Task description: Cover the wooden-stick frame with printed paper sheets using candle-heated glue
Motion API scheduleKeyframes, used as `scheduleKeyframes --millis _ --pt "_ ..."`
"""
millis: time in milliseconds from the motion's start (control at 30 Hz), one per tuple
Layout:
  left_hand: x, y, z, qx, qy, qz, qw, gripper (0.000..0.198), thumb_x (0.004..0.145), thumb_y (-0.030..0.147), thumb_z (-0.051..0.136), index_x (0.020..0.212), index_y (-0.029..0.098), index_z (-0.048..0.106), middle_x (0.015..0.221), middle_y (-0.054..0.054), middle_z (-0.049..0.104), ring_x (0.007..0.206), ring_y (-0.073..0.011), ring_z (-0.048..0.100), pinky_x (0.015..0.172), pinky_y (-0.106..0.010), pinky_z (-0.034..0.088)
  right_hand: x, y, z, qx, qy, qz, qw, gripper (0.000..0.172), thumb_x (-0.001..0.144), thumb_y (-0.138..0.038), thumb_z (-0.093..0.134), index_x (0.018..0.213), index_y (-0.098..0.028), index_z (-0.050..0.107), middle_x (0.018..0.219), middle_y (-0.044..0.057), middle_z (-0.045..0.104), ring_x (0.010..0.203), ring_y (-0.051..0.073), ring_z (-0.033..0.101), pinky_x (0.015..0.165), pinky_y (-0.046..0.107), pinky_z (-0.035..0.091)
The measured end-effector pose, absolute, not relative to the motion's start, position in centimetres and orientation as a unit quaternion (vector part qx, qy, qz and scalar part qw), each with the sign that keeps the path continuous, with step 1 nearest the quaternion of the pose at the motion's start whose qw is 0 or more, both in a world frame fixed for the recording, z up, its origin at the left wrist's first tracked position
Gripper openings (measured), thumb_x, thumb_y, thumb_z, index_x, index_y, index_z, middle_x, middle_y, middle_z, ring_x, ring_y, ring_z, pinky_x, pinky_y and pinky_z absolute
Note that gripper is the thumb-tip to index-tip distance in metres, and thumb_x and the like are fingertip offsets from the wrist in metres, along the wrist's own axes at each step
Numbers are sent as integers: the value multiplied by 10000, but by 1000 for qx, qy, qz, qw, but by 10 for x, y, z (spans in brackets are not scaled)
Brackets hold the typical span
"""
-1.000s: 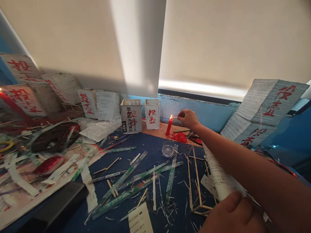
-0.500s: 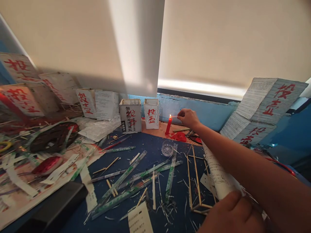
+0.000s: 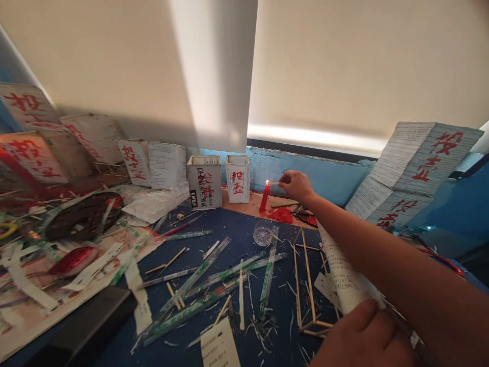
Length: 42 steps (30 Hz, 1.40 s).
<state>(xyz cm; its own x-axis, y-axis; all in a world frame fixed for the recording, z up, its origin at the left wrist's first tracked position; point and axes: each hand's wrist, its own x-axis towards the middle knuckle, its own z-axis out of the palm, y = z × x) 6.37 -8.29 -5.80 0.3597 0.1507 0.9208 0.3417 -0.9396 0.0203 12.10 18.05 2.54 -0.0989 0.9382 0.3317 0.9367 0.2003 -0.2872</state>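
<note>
A lit red candle [image 3: 265,198] stands upright on the pinkish surface by the blue wall. My right hand [image 3: 296,186] reaches out to it, fingertips pinched on a thin pale stick [image 3: 274,183] whose tip touches or nearly touches the flame. Closer to me, my left hand [image 3: 367,331] is closed on a printed paper sheet [image 3: 342,272], which looks curved or wrapped; what lies under it is partly hidden by my hand and right forearm. Left of this paper lies a slim frame of wooden sticks [image 3: 311,285].
Clear plastic strips [image 3: 198,303], sticks and paper scraps litter the blue tabletop. A clear round dish [image 3: 264,233] sits before the candle. Paper boxes with red characters [image 3: 237,181] line the back; a tall one [image 3: 416,173] leans at right. A black object [image 3: 84,321] lies front left.
Almost nothing differs. The flame looks slightly larger at the stick's tip, and both hands keep their positions.
</note>
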Motion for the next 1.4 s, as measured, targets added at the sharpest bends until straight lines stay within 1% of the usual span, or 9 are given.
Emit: scheduleKeyframes --millis 300,433,633,800,867,1033,1200,1300,1400 --pt "64 -86 -60 -876 -141 -456 68 351 1046 169 423 849 156 712 875 -4 781 949 -121 714 857 -249 562 121 181 24 -630 -741 7 232 193 964 -335 632 1024 -157 680 995 43 709 864 176 683 803 379 572" --pt "65 -87 -56 -910 -139 -389 39 318 1045 191 445 903 162 728 906 -9 790 951 -134 714 823 -262 579 122 182 24 -630 -740 8 235 199 968 -341 626 1027 -159 678 990 43 708 852 172 681 789 370 573" --pt "61 -86 -55 -864 -150 -476 68 426 1071 174 359 864 157 731 912 -19 793 954 -116 708 932 -256 546 123 183 24 -628 -742 9 234 204 967 -345 626 1024 -156 678 985 43 709 853 174 683 792 374 573" --pt "62 -84 -59 -857 -145 -488 84 346 1043 171 430 857 150 721 854 6 773 928 -105 704 925 -243 534 123 181 24 -625 -744 11 234 204 967 -346 627 1014 -154 676 967 37 707 830 169 680 779 367 572" --pt "64 -85 -59 -864 -142 -478 73 306 1028 171 466 854 152 717 825 16 763 896 -102 704 919 -246 537 123 180 23 -625 -744 12 235 203 968 -347 625 1013 -155 675 966 37 706 828 167 679 777 365 572" --pt "63 -89 -58 -899 -152 -410 34 281 1043 207 472 930 161 725 900 15 782 963 -120 700 932 -269 542 122 180 23 -623 -745 16 239 207 968 -348 625 1014 -152 674 958 36 705 812 164 678 766 359 572" --pt "62 -86 -60 -876 -140 -458 58 355 1054 167 408 897 153 726 886 10 781 937 -114 705 954 -268 527 121 180 23 -624 -743 19 242 197 966 -337 629 1017 -152 674 967 36 706 827 167 681 771 362 575" --pt "64 -86 -56 -882 -146 -445 51 364 1047 160 424 846 158 727 836 8 780 865 -109 707 891 -251 552 121 180 24 -625 -742 21 242 195 967 -336 629 1017 -153 675 961 35 706 820 165 680 769 361 575" --pt "63 -89 -51 -909 -156 -385 29 319 1046 191 455 891 170 733 866 11 784 883 -115 710 855 -254 566 122 180 24 -625 -742 23 243 192 965 -334 631 1009 -153 677 954 34 707 820 165 680 774 364 575"
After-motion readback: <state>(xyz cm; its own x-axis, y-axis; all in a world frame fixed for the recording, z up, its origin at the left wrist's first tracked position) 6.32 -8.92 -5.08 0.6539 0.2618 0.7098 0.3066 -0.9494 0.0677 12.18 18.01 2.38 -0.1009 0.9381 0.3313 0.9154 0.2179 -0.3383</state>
